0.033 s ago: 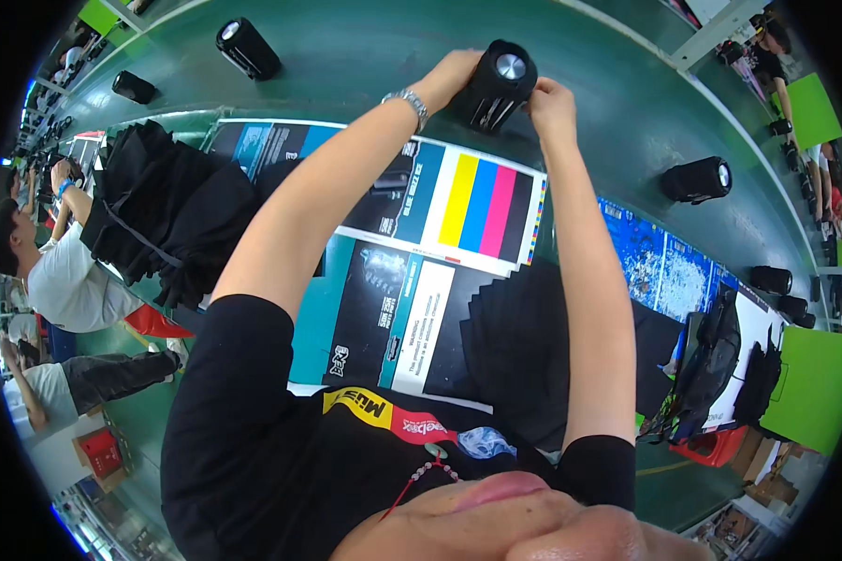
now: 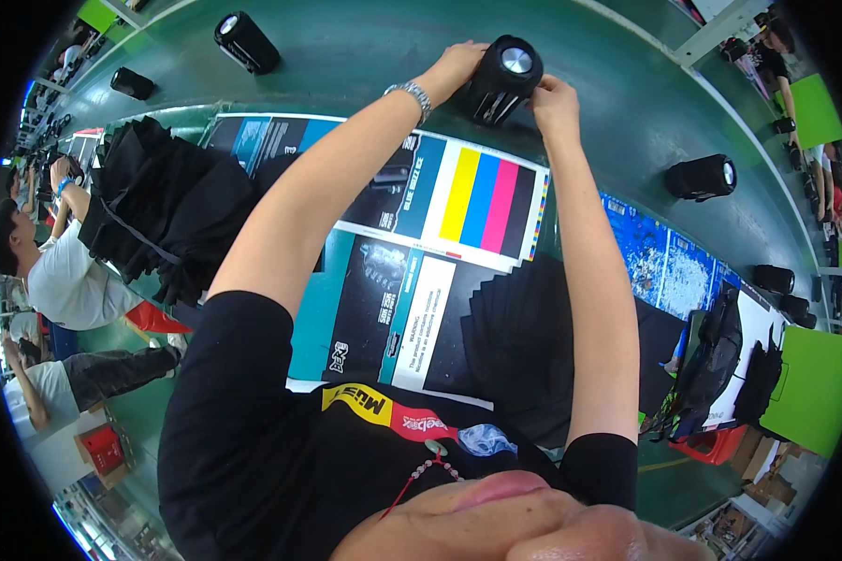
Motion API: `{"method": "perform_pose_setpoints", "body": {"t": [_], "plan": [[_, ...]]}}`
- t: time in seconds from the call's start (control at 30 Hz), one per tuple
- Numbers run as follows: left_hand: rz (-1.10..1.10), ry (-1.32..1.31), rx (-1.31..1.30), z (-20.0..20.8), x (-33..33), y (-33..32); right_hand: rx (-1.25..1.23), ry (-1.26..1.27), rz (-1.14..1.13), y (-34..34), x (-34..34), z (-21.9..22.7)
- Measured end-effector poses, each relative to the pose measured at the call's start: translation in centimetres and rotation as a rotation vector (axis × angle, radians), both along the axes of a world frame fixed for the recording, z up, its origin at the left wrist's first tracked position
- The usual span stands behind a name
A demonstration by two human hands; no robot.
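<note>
A black cylindrical portable speaker (image 2: 498,93) with a round silver end stands tilted on the green work surface, its silver end up. My left hand (image 2: 456,71) is closed on its left side, fingers partly hidden behind it. From the other side, my right hand (image 2: 557,105) grips the speaker's right edge with bent fingers. Below the hands, between my forearms, lies a printed sheet (image 2: 451,201) with yellow, blue, pink and black bars.
Similar black speakers stand at the upper left (image 2: 247,43) and right (image 2: 702,178). Black fabric pouches are piled at left (image 2: 173,206); dark flat pieces (image 2: 519,346) lie under my right forearm. A worn blue printed sheet (image 2: 669,266) is at right. Co-workers sit at far left.
The speaker and both hands have shifted very slightly to the right, and its silver end sits a little higher. Both hands keep their hold.
</note>
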State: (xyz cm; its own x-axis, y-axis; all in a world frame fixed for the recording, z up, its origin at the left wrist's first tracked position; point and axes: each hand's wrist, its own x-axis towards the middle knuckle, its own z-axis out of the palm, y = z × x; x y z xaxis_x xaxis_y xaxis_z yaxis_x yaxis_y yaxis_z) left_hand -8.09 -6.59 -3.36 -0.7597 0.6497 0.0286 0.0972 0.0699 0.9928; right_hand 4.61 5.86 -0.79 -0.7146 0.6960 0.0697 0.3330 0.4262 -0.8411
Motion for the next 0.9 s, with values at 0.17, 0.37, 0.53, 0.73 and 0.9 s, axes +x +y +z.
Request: {"method": "perform_pose_setpoints", "body": {"t": [0.17, 0.37, 0.53, 0.73, 0.9], "plan": [[0.112, 1.032, -0.451, -5.6, -2.1, 0.8, 0.205, -0.236, -0.031, -1.8, 1.9, -0.5], [0.153, 0.954, -0.272, -5.8, -3.5, -0.1, 0.172, -0.196, -0.036, -2.1, 1.0, 0.0], [0.171, 0.101, 0.292, 1.5, 2.8, 0.9, 0.198, -0.227, -0.065, -0.7, 2.4, -0.4], [-0.06, -0.387, 0.368, 6.9, 5.9, 0.0, -0.368, -0.024, 0.189, 0.3, 2.9, 0.5], [-0.273, -0.825, 1.012, 8.1, 4.8, -1.7, -0.942, 0.392, 0.511, -4.1, 6.3, 6.2]]}}
